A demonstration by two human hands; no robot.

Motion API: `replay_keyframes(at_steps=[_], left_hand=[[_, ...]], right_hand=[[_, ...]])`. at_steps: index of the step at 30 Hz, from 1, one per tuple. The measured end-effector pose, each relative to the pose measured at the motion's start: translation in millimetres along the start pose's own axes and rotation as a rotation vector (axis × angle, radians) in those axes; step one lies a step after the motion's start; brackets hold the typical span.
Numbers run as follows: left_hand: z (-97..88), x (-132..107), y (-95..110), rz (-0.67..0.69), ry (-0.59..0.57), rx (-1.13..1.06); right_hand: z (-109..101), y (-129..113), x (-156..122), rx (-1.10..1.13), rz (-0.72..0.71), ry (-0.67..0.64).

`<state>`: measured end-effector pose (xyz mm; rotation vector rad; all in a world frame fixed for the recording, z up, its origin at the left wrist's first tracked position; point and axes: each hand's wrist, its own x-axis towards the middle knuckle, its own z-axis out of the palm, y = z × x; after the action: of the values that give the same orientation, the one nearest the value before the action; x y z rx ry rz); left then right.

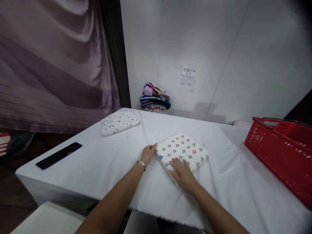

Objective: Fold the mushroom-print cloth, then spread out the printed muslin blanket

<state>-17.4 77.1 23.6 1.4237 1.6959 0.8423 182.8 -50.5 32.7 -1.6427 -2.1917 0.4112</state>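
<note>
White-covered tabletop (97, 169) carried folded patterned cloth (120, 122) at far left, black flat bar (58, 155) near left edge, red basket (280, 152) at right. Stack of folded clothes (155, 97) sat against wall, paper notes (188, 78) above. Purple curtain (53, 65) hung at left.

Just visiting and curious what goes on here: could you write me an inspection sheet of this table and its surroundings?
Surface: white-covered table, lightly creased.
Job's things: folded patterned cloth, flat mid-table.
Clutter: second folded cloth, flat black object, red basket at right.
Hands: left hand touches the cloth's left corner; right hand lies flat on its near edge.
Cables: nothing seen.
Surroundings: clothes pile by white wall, paper notes, purple curtain.
</note>
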Motion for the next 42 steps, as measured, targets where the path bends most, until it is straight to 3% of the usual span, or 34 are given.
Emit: replay_keyframes(at_steps=[2,6,13,15,17,19,21,23,27,33,42], left_hand=[[3.1,7,1,0.045,0.032,0.155],[7.1,13,1,0.053,0.072,0.243],[7.4,0,8,0.126,0.167,0.368],[9.0,-6,15,0.227,0.250,0.432],[14.7,-13,23,0.411,0.303,0.488],[24.7,-19,27,0.597,0.252,0.527],[36.0,-24,26,0.673,0.143,0.546],[44.8,-26,21,0.665,0.070,0.543],[48.9,-25,12,0.656,0.065,0.505],[44.9,-24,14,0.598,0.024,0.529],[46.6,-20,7,0.686,0.064,0.491]], right_hand=[[8,-3,-5,-0.059,-0.071,-0.012],[18,1,-9,-0.118,-0.117,0.024],[15,-3,-11,-0.092,-0.115,0.025],[12,-2,-12,-0.039,-0.131,0.023],[5,6,-8,0.041,-0.139,0.076],[-7,23,5,0.104,-0.104,0.211],[-25,46,24,0.109,0.001,0.358],[-44,70,49,0.076,0.182,0.405],[-67,109,93,-0.085,0.449,0.297],[-58,128,127,-0.147,0.475,0.214],[-52,132,136,-0.089,0.491,0.241]])
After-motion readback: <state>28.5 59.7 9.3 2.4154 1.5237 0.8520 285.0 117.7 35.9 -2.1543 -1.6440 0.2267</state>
